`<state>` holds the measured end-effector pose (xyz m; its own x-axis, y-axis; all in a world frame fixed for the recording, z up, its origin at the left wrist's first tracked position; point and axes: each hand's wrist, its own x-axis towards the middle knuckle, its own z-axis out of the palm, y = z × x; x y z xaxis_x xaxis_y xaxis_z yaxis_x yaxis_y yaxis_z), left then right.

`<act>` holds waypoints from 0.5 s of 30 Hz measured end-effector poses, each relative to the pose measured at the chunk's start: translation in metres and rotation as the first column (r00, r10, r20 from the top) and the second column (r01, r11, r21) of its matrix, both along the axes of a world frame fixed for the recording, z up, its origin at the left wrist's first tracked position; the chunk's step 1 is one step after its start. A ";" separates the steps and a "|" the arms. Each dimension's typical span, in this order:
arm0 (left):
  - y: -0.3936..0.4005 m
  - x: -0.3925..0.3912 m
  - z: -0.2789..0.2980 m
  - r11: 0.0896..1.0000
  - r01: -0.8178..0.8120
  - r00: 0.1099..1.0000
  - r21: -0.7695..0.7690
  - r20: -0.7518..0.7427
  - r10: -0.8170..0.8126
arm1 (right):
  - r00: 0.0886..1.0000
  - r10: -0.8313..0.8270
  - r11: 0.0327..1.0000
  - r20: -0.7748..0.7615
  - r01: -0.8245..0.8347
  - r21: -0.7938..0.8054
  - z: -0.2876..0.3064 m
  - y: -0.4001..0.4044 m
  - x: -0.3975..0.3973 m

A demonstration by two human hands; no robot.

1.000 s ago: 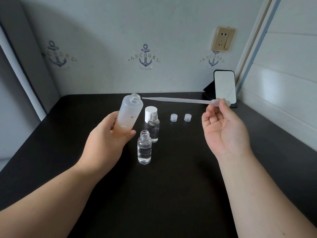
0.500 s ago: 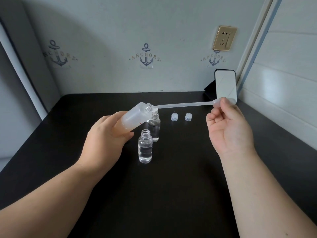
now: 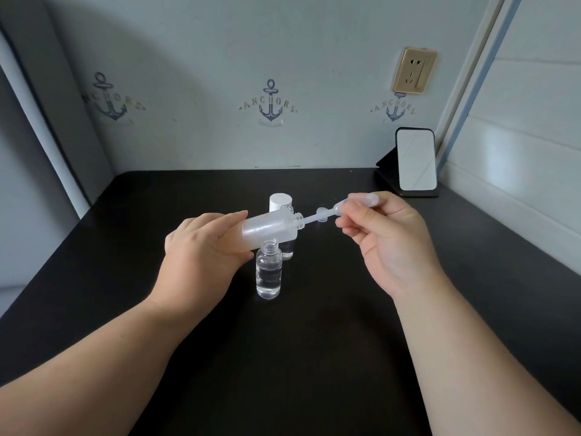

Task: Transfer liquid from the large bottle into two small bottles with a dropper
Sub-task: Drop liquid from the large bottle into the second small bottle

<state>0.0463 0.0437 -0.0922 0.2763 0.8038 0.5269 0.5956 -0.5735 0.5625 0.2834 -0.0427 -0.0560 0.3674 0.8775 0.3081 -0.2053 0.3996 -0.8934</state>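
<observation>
The large bottle [image 3: 270, 229] lay nearly on its side in the air above the tabletop [image 3: 314, 357], frosted and uncapped, its open neck pointing to my right. My left hand [image 3: 201, 256] was wrapped around its base end, fingers [image 3: 220, 220] over the top and thumb beneath, clasping it firmly. The dropper [image 3: 333, 212] ran into that neck, its thin stem inside the mouth and its bulb end out to the right, where the fingers [image 3: 352, 212] of my right hand [image 3: 393, 247] pinched the bulb between thumb and forefinger. Just below the tilted bottle stood one small bottle [image 3: 268, 272], upright and open, holding clear liquid; its rim sat close under the large bottle's body, though I could not tell whether they touched. The second small bottle [image 3: 287, 250] stood just behind it, mostly hidden by the large bottle. A white cap [image 3: 279, 201] stood farther back, behind the large bottle's shoulder. A small clear cap [image 3: 321, 212] showed behind the dropper stem. At the far right corner of the tabletop a phone [image 3: 415, 162] leaned on a dark stand, below a gold wall socket [image 3: 414, 70].
</observation>
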 end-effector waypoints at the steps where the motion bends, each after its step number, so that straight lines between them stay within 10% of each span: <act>1: 0.000 0.000 0.000 1.000 -0.001 1.000 0.001 0.000 0.001 | 1.000 0.006 1.000 0.007 -0.006 -0.010 0.000 0.000 -0.001; 15: 0.002 -0.002 0.000 1.000 -0.019 0.999 -0.021 0.032 0.020 | 0.987 0.007 1.000 -0.162 -0.007 -0.003 -0.002 0.002 0.009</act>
